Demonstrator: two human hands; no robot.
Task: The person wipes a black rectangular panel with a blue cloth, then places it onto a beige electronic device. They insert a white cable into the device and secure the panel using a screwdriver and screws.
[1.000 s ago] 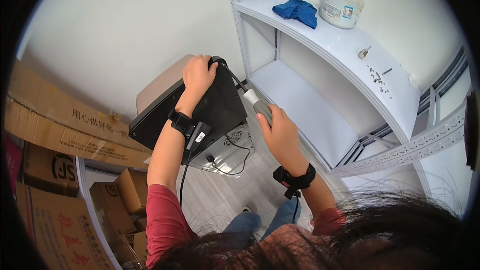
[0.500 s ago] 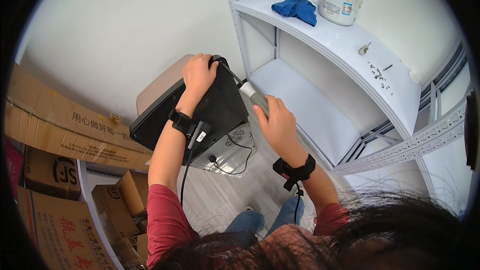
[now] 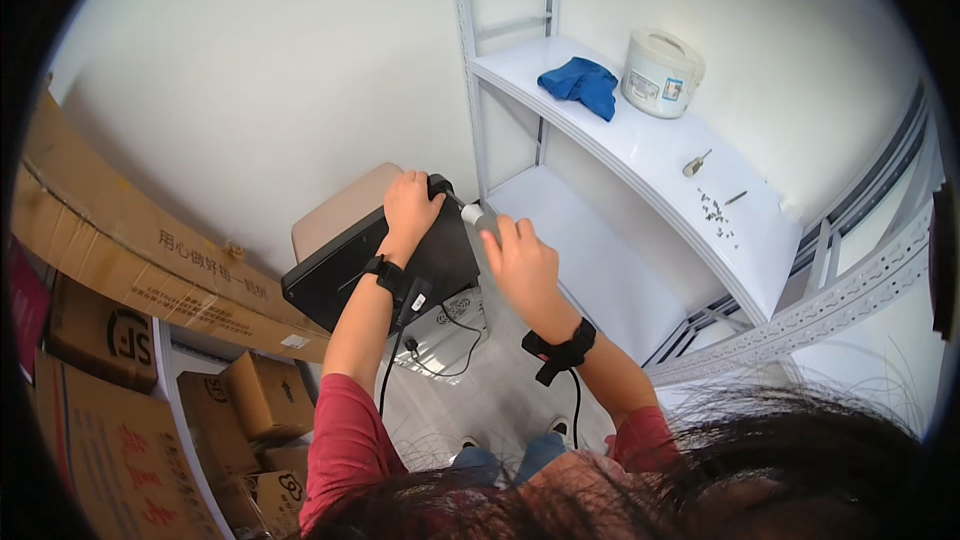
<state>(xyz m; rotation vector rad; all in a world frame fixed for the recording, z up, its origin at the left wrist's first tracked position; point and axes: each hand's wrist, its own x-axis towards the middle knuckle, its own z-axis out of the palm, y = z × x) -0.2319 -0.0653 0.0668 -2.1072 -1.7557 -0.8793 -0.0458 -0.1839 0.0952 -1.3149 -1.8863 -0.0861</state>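
Note:
A black panel point(image 3: 440, 258), apparently the back of a boxy appliance with a beige part point(image 3: 335, 208) behind it, stands tilted in front of me. My left hand point(image 3: 408, 210) is closed over its upper edge close to the right corner. My right hand point(image 3: 525, 270) grips a screwdriver point(image 3: 473, 214) with a grey and white handle, its shaft pointing at that same corner; the tip is too small to make out. Below the panel sits a light grey vented casing point(image 3: 465, 338), with a black cord point(image 3: 478, 345) looping beside it.
On the white shelf point(image 3: 640, 145) at right are a blue cloth point(image 3: 582, 86), a white rice cooker point(image 3: 660, 75), another screwdriver point(image 3: 694, 164), a thin dark rod point(image 3: 737, 197) and several small screws point(image 3: 712, 208). Cardboard boxes point(image 3: 265, 395) crowd the left, including a long carton point(image 3: 160, 255).
The view has tilted up, so the appliance and shelf sit lower in the picture. Both hands keep their holds, the screwdriver still at the panel's corner.

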